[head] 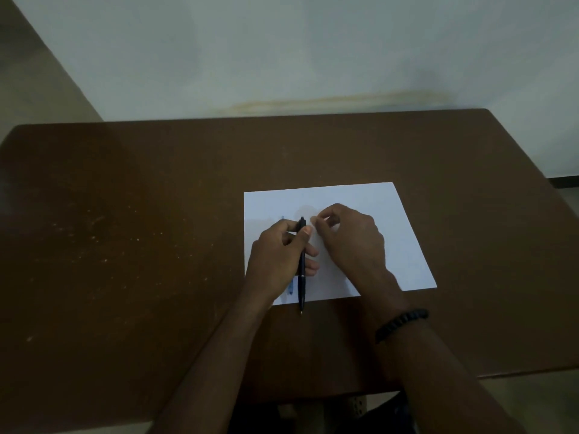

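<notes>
A white sheet of paper (404,233) lies flat on the brown table (125,245). My left hand (279,255) grips a black pen (302,286) that points toward me, its tip just past the paper's near edge. A second, blue pen (290,288) shows partly under the left hand. My right hand (351,242) hovers over the middle of the paper with its fingers curled; thumb and forefinger meet close to the black pen's top end. Whether they pinch something small is too dim to tell.
The table reaches to a pale wall (313,57) at the back. Its left half shows only pale specks (94,239). A dark beaded bracelet (402,324) sits on my right wrist. Floor shows past the table's right edge (557,195).
</notes>
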